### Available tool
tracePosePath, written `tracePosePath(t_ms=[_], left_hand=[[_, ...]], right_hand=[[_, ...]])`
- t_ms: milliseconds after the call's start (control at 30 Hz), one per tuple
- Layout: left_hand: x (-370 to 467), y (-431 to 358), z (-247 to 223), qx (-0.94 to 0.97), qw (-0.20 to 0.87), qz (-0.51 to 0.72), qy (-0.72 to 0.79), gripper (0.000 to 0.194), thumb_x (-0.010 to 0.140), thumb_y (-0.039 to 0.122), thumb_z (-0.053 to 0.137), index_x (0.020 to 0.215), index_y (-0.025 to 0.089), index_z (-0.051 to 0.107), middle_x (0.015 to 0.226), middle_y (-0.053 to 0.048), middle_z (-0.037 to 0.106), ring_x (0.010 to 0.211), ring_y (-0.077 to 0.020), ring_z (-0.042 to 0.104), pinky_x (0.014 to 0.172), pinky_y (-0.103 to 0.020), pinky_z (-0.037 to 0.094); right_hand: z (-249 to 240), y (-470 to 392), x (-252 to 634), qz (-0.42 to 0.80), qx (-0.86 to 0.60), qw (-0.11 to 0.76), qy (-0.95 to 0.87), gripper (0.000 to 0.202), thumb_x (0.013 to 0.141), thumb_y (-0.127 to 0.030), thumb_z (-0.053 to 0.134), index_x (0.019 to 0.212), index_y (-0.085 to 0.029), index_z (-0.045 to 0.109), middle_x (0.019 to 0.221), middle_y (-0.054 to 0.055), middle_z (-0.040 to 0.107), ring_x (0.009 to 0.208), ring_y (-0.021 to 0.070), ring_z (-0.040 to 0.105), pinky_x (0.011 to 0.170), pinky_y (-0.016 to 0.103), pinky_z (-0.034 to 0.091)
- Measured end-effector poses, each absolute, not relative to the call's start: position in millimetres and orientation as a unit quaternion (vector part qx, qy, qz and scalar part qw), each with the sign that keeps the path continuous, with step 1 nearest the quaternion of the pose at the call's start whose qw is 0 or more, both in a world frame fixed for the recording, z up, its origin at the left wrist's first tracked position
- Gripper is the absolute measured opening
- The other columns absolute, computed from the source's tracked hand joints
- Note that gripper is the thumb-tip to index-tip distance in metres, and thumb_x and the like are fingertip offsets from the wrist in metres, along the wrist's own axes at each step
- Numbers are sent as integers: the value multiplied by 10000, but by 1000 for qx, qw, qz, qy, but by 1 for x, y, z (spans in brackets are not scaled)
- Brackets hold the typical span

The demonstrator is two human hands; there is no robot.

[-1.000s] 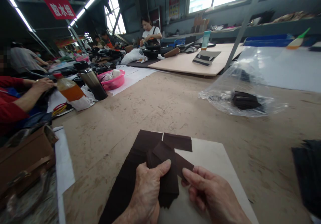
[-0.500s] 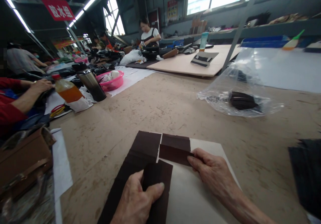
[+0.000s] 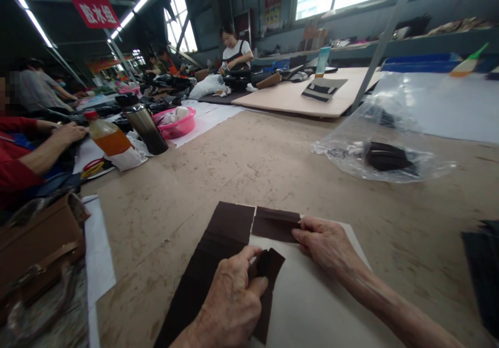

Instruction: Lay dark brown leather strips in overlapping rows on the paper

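Dark brown strips (image 3: 218, 244) lie overlapped in a column down the left side of a pale board (image 3: 312, 301). My left hand (image 3: 234, 291) is closed round several more dark brown strips (image 3: 275, 265), held over the board just right of that column. At the board's far edge, my right hand (image 3: 325, 239) pinches the right end of a dark brown strip (image 3: 271, 229). This strip overlaps another strip behind it, beside the top of the column. My left fingers hide part of what they hold.
A clear plastic bag (image 3: 346, 156) with dark strips inside lies at the right. Dark pieces (image 3: 483, 265) are stacked at the right edge. At left are a brown bag (image 3: 42, 249), a bottle (image 3: 111, 140), a flask (image 3: 144, 127), a pink basin (image 3: 177, 124) and a co-worker's arm (image 3: 42, 153).
My right hand has moved its strip slightly away from me, onto the strip behind. My left hand has shifted right and up, and its strips are now tilted.
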State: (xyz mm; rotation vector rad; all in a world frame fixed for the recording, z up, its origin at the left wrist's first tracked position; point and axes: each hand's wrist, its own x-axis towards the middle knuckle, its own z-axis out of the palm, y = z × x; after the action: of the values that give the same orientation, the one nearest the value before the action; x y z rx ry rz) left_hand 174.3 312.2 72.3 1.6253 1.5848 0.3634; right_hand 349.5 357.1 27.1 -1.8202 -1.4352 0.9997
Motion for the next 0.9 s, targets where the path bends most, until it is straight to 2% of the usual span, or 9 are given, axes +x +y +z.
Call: tracePosePath(t_ms=[167,500,667,900], left_hand=[[177,316,64,657,390,112,635,511,681,158,470,1190,120,470,890,-104,616,867,-260,522,799,-354,354],[182,323,60,675,405,107,607,565,662,171,456,1225,148,429,961,-105,646,889,-253,575,783,-332,408],[185,333,58,686,398,99,601,663,634,152,476,1281,80,351,1044,-150,618,944,-266,567,809,-321,406],[187,339,57,695,396,93,592,706,628,137,484,1306,66,299,1111,-152,587,964,-246,567,818,-282,414]], right_hand=[[28,355,349,368,-698,296,-538,148,634,-250,463,500,-191,480,416,-44,411,395,89,358,409,215,222],[26,357,350,350,-708,281,-545,133,636,-224,474,509,-192,491,427,-38,450,411,93,389,419,214,226],[25,358,350,347,-711,272,-549,159,650,-213,472,493,-190,464,427,-38,459,414,91,395,420,215,227],[25,360,350,339,-717,249,-556,185,700,-175,502,521,-168,455,441,-69,417,409,73,368,429,199,244]])
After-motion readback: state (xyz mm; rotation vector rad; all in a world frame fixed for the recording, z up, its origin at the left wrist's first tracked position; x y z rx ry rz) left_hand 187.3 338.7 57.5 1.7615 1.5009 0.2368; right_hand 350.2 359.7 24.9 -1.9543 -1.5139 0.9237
